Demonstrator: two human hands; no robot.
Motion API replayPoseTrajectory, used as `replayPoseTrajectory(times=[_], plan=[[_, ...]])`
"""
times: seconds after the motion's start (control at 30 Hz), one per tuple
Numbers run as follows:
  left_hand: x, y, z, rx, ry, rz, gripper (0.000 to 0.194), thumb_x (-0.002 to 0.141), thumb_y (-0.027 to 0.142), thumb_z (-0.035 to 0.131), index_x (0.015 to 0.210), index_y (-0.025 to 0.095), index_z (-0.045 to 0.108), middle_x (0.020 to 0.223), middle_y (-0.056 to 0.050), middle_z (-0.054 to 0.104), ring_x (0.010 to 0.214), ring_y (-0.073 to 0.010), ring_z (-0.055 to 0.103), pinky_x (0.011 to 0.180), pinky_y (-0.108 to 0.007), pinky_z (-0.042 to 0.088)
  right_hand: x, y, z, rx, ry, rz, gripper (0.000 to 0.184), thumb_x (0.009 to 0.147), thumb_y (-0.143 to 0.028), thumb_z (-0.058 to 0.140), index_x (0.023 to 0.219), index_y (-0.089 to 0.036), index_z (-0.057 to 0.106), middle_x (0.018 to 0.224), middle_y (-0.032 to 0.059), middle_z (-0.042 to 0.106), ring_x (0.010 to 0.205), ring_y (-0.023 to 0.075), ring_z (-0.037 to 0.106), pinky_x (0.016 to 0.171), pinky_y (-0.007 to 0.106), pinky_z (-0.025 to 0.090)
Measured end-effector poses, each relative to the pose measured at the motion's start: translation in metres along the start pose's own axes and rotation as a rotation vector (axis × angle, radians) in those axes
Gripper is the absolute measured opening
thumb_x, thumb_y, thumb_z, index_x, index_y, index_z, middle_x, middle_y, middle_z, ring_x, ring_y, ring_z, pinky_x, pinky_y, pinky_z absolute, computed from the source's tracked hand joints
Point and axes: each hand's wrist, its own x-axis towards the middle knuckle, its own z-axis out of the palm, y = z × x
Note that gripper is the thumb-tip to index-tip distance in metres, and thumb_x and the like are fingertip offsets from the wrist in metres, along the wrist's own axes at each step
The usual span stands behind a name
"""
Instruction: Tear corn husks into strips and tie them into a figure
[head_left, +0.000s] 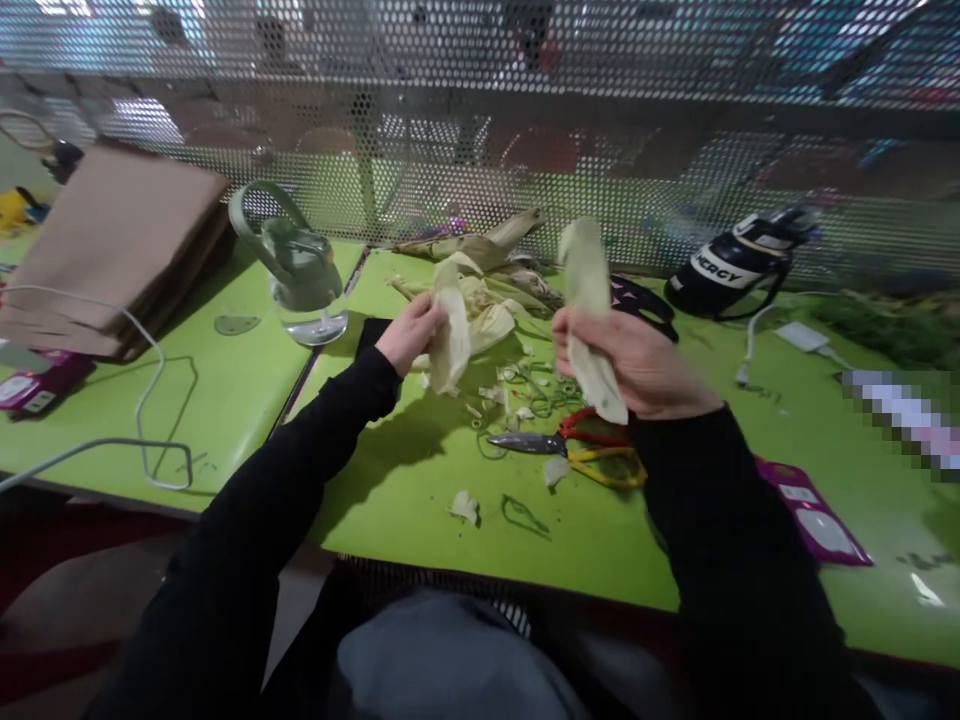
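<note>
My left hand is closed on a pale dried corn husk leaf that hangs down from its fingers. My right hand grips a second pale husk leaf, which stands up above the fist and sticks out below it. Both hands hover over a green table. Behind them lies a heap of more husks. Below my right hand, scissors with red and yellow handles rest on the table among small husk scraps.
A clear water bottle with a green lid stands at the left, beside stacked brown paper bags and a white cable. A black pouch lies at the back right, a purple packet at the right. Perforated metal screen closes the back.
</note>
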Motion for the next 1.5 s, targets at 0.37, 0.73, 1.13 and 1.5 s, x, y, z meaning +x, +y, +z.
replayPoseTrajectory(times=[0.37, 0.73, 1.13, 1.5], plan=[[-0.038, 0.009, 0.036, -0.064, -0.098, -0.056, 0.024, 0.084, 0.015, 0.068, 0.075, 0.018, 0.046, 0.061, 0.008, 0.051, 0.049, -0.0043, 0.047, 0.05, -0.018, 0.04, 0.011, 0.044, 0.045, -0.151, 0.149, -0.177, 0.035, 0.066, -0.037, 0.085, 0.094, -0.021, 0.071, 0.092, 0.0008, 0.075, 0.079, 0.0182, 0.068, 0.074, 0.034, 0.058], [-0.034, 0.008, 0.035, 0.044, -0.193, 0.016, 0.021, 0.083, 0.012, 0.067, 0.069, 0.014, 0.053, 0.059, 0.006, 0.055, 0.049, -0.0043, 0.046, 0.05, -0.019, 0.038, 0.01, 0.038, 0.031, -0.617, 0.216, -0.264, 0.026, 0.078, -0.044, 0.072, 0.077, -0.02, 0.065, 0.071, 0.0027, 0.067, 0.062, 0.0171, 0.061, 0.059, 0.033, 0.053], [-0.031, 0.007, 0.034, -0.008, -0.106, -0.027, 0.026, 0.083, 0.012, 0.071, 0.069, 0.016, 0.049, 0.058, 0.007, 0.054, 0.044, -0.0025, 0.043, 0.047, -0.017, 0.037, 0.001, 0.035, 0.041, -1.162, 0.237, -0.343, 0.028, 0.078, -0.036, 0.073, 0.091, -0.019, 0.056, 0.085, 0.0071, 0.066, 0.071, 0.0217, 0.061, 0.065, 0.037, 0.049], [-0.034, 0.014, 0.031, -0.152, -0.269, -0.121, 0.015, 0.083, 0.012, 0.07, 0.076, 0.014, 0.057, 0.064, 0.005, 0.059, 0.051, -0.0036, 0.051, 0.056, -0.021, 0.045, 0.013, 0.047, 0.035, -0.344, 0.048, -0.14, 0.044, 0.075, -0.049, 0.078, 0.108, -0.022, 0.068, 0.107, 0.0067, 0.075, 0.096, 0.0253, 0.071, 0.085, 0.042, 0.058]])
